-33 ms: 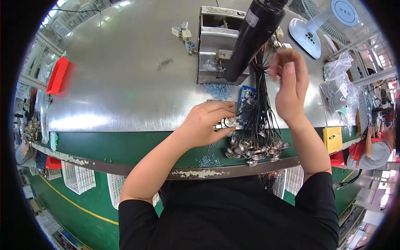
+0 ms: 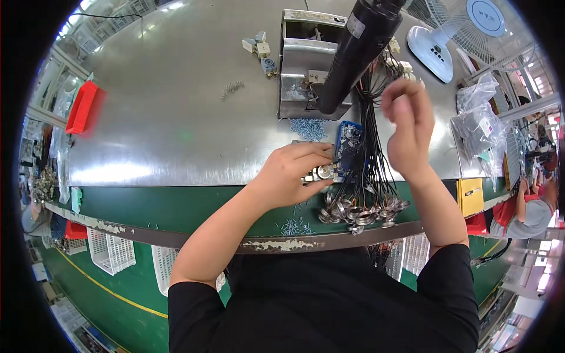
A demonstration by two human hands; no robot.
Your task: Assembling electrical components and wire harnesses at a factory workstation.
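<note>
While our left hand point(image 2: 291, 175) grips the small metal part point(image 2: 323, 172) between thumb and fingers, just left of the black cables point(image 2: 371, 135), our right hand point(image 2: 411, 132) hangs to their right, fingers curled, and we cannot tell whether it holds anything. If our right forearm swung inward, it could snag the cables and drag their metal rings point(image 2: 356, 214) about; a slack left grip could drop the part among the loose screws point(image 2: 294, 227).

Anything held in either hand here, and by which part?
Left hand apparently holds a small, round-topped silver metal assembly by its near and far sides; blurred right hand shows nothing held.
</note>
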